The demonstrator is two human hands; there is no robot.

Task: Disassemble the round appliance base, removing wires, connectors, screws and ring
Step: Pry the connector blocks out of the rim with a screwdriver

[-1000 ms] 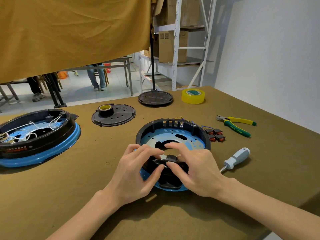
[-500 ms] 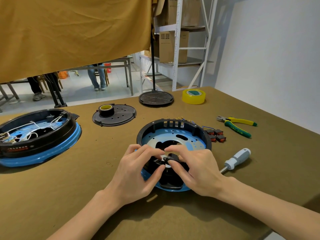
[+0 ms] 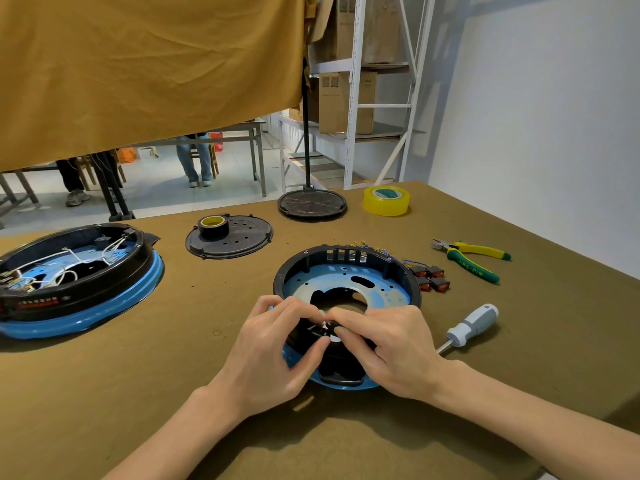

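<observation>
Two bare forearms come in from the near edge, each ending in an uncovered hand. No sleeve or cuff shows on either arm as far up as the picture reaches. The left hand (image 3: 266, 355) wears no glove, ring, watch or strap, and the right hand (image 3: 391, 351) is likewise unadorned. The fingers (image 3: 349, 332) are slender, with short plain nails where these can be made out. The wrists carry no markings.

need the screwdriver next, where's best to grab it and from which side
Grip the screwdriver by its fat grey handle, coming from above on the right. It lies flat, handle pointing up and away, thin shaft toward the right hand, nothing touching the handle.
</observation>
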